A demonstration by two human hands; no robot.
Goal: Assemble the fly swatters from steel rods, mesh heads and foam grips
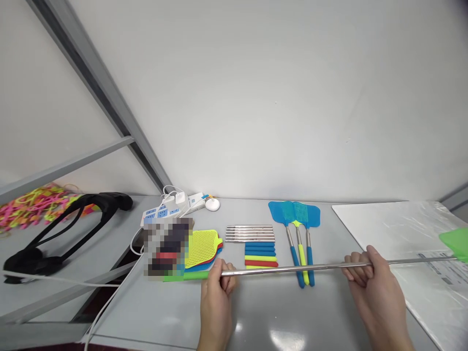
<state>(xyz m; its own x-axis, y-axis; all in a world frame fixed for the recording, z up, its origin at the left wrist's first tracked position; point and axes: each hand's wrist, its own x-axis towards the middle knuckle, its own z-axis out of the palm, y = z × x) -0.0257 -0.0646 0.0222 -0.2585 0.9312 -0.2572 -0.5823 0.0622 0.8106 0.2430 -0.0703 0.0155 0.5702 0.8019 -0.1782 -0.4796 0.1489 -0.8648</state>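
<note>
An extended fly swatter [300, 268] lies level across the front of me, with a long metal rod, a green grip [195, 276] at the left and a green head [455, 243] at the right edge. My left hand [217, 295] is closed around it where the grip meets the rod. Farther along, my right hand [375, 287] has its fingers curled round the rod. Beyond the rod are three short fly swatters [296, 213] side by side, several coloured handle grips [261, 254], a row of metal rods [249, 233] and a stack of swatter heads [202, 247].
A power strip [168, 213] with white cables and a small round white device [212, 204] stand by the wall. At the left are a black strap-like frame [98, 214] and a colourful pile [40, 207]. A plastic-wrapped white board [387, 224] lies at the right.
</note>
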